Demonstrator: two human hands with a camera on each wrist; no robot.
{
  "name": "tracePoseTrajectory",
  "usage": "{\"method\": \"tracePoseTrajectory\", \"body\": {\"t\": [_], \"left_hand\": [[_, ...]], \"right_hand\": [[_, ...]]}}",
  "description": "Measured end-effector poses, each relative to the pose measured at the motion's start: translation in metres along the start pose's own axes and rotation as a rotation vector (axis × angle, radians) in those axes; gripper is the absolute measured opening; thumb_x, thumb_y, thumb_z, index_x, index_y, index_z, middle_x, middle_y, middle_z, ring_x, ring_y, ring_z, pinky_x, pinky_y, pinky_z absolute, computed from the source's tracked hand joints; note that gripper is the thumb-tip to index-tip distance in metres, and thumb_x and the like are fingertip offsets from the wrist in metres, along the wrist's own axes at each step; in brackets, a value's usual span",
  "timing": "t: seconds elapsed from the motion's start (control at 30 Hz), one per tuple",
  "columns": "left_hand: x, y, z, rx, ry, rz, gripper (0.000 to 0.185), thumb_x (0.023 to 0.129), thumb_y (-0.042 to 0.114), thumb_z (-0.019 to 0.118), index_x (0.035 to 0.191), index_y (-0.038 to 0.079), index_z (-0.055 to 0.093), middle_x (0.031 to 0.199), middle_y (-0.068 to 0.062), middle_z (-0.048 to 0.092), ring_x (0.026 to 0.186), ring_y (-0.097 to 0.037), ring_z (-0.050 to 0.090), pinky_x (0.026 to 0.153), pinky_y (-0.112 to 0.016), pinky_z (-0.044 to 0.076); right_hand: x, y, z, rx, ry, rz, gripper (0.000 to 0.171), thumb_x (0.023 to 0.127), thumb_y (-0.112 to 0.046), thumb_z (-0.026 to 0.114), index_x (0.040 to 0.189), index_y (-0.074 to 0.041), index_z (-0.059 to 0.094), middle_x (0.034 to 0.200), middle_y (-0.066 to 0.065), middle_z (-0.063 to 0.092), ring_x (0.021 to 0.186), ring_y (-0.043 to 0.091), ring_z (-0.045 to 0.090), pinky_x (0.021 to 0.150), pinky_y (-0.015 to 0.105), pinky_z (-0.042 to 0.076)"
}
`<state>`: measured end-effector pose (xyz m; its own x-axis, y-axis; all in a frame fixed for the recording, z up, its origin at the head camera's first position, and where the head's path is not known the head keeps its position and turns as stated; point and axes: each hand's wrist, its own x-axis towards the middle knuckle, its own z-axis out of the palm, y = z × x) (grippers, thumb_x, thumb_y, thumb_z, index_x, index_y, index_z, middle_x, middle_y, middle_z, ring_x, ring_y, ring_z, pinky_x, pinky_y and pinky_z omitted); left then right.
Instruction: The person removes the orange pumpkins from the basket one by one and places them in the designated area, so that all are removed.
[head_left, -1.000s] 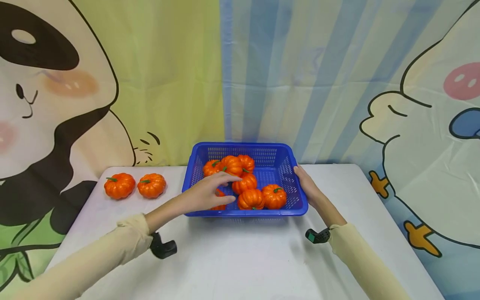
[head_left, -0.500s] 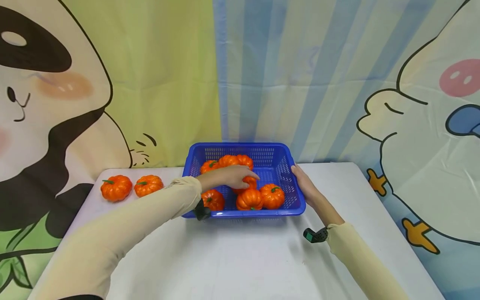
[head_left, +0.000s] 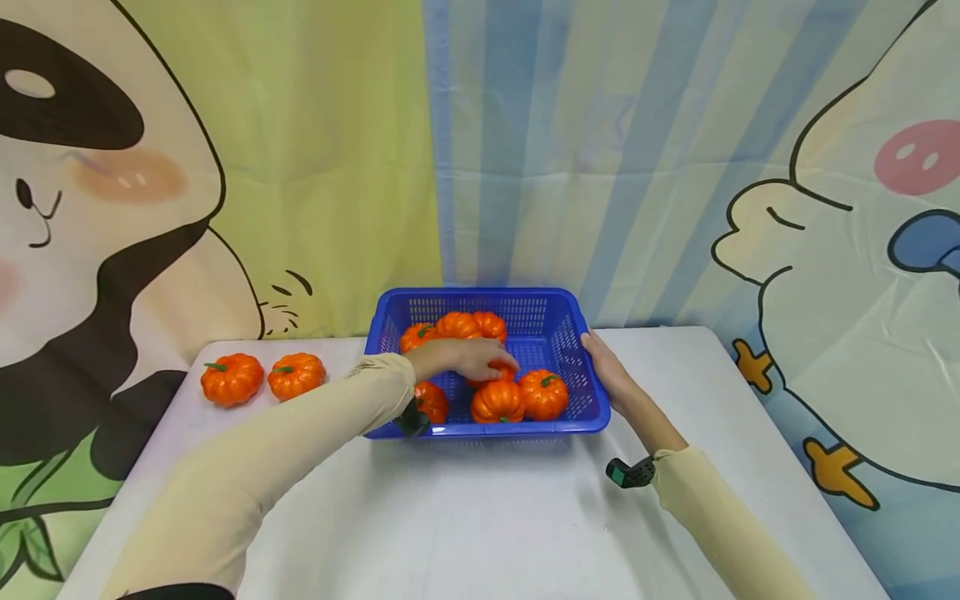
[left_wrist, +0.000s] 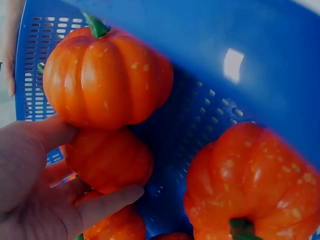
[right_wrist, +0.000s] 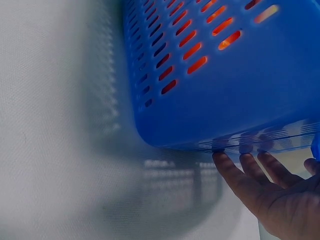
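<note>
A blue plastic basket [head_left: 480,428] with slotted walls holds several shiny orange toy pumpkins. My left hand [head_left: 480,358] reaches over its left side and holds a pumpkin [left_wrist: 107,160] in the middle of the basket. In the left wrist view the thumb lies on one side of that pumpkin and the fingers on the other. Another pumpkin [left_wrist: 107,77] sits against it, and one more [left_wrist: 250,185] lies apart. My right hand [head_left: 607,367] holds the basket's right side, fingertips [right_wrist: 222,159] against the outer wall and thumb near the rim.
Two more pumpkins, one [head_left: 232,380] at the far left and one [head_left: 297,376] beside it, rest on the white table [head_left: 480,517] left of the basket. A printed curtain [head_left: 525,150] hangs right behind the table's back edge.
My left hand has moved right and down from above the basket's left part onto the middle pumpkin, its fingers closing around it. The right hand has stayed at the basket's side.
</note>
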<state>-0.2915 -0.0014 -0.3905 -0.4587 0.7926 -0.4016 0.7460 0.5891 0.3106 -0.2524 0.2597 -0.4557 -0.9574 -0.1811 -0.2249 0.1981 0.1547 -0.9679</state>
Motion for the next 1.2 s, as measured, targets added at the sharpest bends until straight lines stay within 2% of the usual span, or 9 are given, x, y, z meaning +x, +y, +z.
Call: {"method": "tracePoseTrajectory", "body": {"t": [0.13, 0.33, 0.63, 0.73, 0.97, 1.1, 1.2], "left_hand": [[0.004, -0.001, -0.004, -0.01, -0.02, 0.014, 0.041, 0.101, 0.013, 0.046, 0.143, 0.011, 0.049, 0.146, -0.012, 0.049, 0.14, -0.028, 0.039, 0.119, -0.04, 0.03], [0.011, -0.004, -0.004, -0.038, -0.04, 0.017, 0.041, 0.103, 0.02, 0.046, 0.143, 0.012, 0.048, 0.144, -0.01, 0.051, 0.136, -0.026, 0.043, 0.117, -0.039, 0.032], [0.011, -0.005, 0.001, -0.013, 0.102, 0.066, 0.037, 0.1, 0.019, 0.051, 0.136, 0.009, 0.056, 0.136, -0.01, 0.058, 0.132, -0.027, 0.048, 0.116, -0.039, 0.034], [0.006, -0.002, -0.001, -0.026, 0.153, 0.076, 0.037, 0.1, 0.019, 0.052, 0.135, 0.011, 0.057, 0.138, -0.01, 0.057, 0.135, -0.028, 0.045, 0.118, -0.04, 0.032], [-0.01, 0.007, -0.019, -0.105, 0.283, 0.071, 0.038, 0.1, 0.021, 0.053, 0.137, 0.016, 0.056, 0.144, -0.011, 0.051, 0.138, -0.029, 0.041, 0.117, -0.044, 0.033], [-0.027, 0.003, -0.027, -0.156, 0.35, 0.067, 0.039, 0.1, 0.024, 0.053, 0.138, 0.018, 0.055, 0.148, -0.012, 0.045, 0.141, -0.03, 0.038, 0.118, -0.047, 0.031], [-0.048, -0.006, -0.032, -0.183, 0.405, 0.079, 0.039, 0.1, 0.025, 0.054, 0.138, 0.016, 0.056, 0.149, -0.014, 0.044, 0.143, -0.033, 0.036, 0.118, -0.05, 0.03]], "right_hand": [[0.0, -0.001, -0.001, 0.0, -0.006, -0.019, 0.059, 0.105, -0.049, 0.018, 0.157, -0.028, -0.001, 0.159, 0.02, 0.024, 0.137, 0.041, 0.039, 0.112, 0.052, 0.036], [0.001, -0.001, 0.0, 0.001, -0.016, -0.003, 0.06, 0.105, -0.048, 0.019, 0.157, -0.027, -0.002, 0.16, 0.019, 0.02, 0.14, 0.041, 0.035, 0.116, 0.054, 0.031], [0.001, -0.002, -0.001, 0.003, 0.006, -0.005, 0.06, 0.105, -0.048, 0.02, 0.157, -0.027, -0.001, 0.16, 0.018, 0.02, 0.141, 0.04, 0.033, 0.118, 0.054, 0.027], [0.001, 0.0, -0.002, 0.005, -0.001, 0.003, 0.06, 0.105, -0.048, 0.02, 0.157, -0.027, -0.001, 0.161, 0.018, 0.019, 0.142, 0.04, 0.032, 0.118, 0.053, 0.026], [-0.001, 0.003, 0.0, -0.002, 0.012, 0.003, 0.06, 0.105, -0.048, 0.019, 0.157, -0.025, -0.001, 0.159, 0.021, 0.022, 0.14, 0.041, 0.036, 0.116, 0.053, 0.03], [-0.002, 0.002, 0.0, -0.009, 0.008, 0.005, 0.06, 0.105, -0.048, 0.019, 0.157, -0.024, -0.001, 0.159, 0.021, 0.023, 0.139, 0.042, 0.037, 0.115, 0.054, 0.031], [-0.001, -0.001, 0.0, -0.004, -0.002, 0.0, 0.06, 0.105, -0.048, 0.019, 0.157, -0.026, -0.001, 0.159, 0.021, 0.022, 0.139, 0.043, 0.036, 0.115, 0.055, 0.031]]}}
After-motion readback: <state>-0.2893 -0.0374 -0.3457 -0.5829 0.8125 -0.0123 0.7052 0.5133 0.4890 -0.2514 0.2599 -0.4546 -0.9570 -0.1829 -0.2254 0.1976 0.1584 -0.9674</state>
